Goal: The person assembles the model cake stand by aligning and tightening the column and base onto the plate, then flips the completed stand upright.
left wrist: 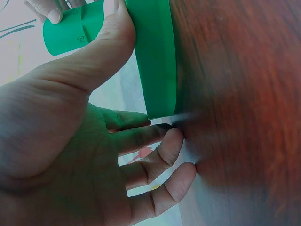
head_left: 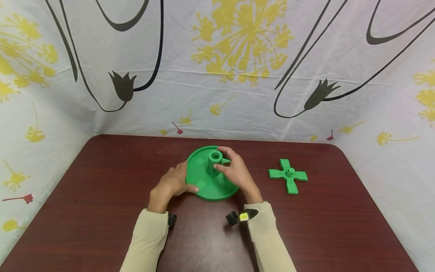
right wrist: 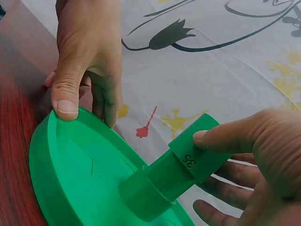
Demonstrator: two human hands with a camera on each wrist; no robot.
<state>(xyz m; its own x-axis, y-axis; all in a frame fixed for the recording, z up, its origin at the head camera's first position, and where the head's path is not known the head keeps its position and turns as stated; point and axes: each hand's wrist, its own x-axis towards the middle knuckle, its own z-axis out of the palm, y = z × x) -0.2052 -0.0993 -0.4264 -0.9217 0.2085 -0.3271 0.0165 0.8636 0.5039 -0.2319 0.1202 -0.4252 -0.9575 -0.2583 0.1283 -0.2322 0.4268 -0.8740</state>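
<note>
A green round tray (head_left: 217, 190) with a low rim lies on the table under both hands. From its middle rises a short socket (right wrist: 143, 195), and a green hollow cylinder (right wrist: 171, 172) marked 35 stands in it. My left hand (head_left: 173, 181) holds the tray's left rim, thumb over the edge and fingers along the outside; some fingertips touch the table in the left wrist view. With thumb and fingers my right hand (head_left: 238, 172) grips the cylinder's upper part. The far fingers of that hand are partly hidden behind the cylinder.
To the right on the dark red-brown table (head_left: 326, 226) lies a green cross-shaped piece (head_left: 289, 174) with a round stub at its centre. A white patterned cloth (head_left: 204, 105) hangs behind the table and along its sides.
</note>
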